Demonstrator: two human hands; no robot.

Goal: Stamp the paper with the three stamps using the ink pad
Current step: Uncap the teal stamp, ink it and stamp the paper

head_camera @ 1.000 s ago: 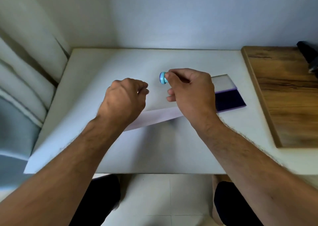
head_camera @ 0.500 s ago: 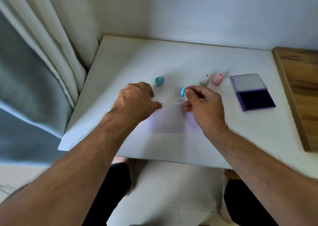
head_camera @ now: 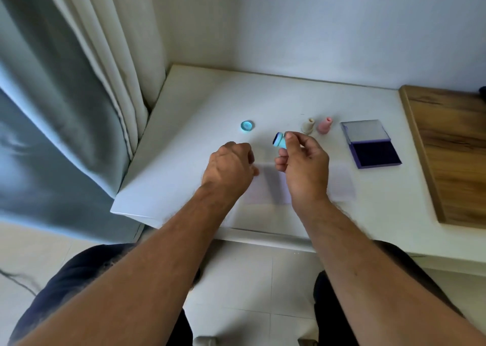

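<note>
The right hand [head_camera: 302,166] has lifted since half a second ago. Then it was low, near the far edge of the paper; now it is up above the paper and holds the blue stamp [head_camera: 279,140] higher, tipped on its side. The stamp's dark end points left, toward the left edge of the desk [head_camera: 184,135]. Its blue cap [head_camera: 247,126] lies where it lay before, alone toward the far left of the desk.

The paper [head_camera: 339,180] lies flat at the near edge of the desk. The left hand [head_camera: 231,169] still rests at the paper's left end, fingers curled; I cannot tell if it pinches the sheet.

The open ink pad [head_camera: 373,151] sits toward the right edge. The cream stamp [head_camera: 307,126] and the pink stamp [head_camera: 325,126] stand just beside each other, left of the pad.

I think the blue stamp is ready and must go to the ink pad or the paper next. I can see no marks on the paper.
</note>
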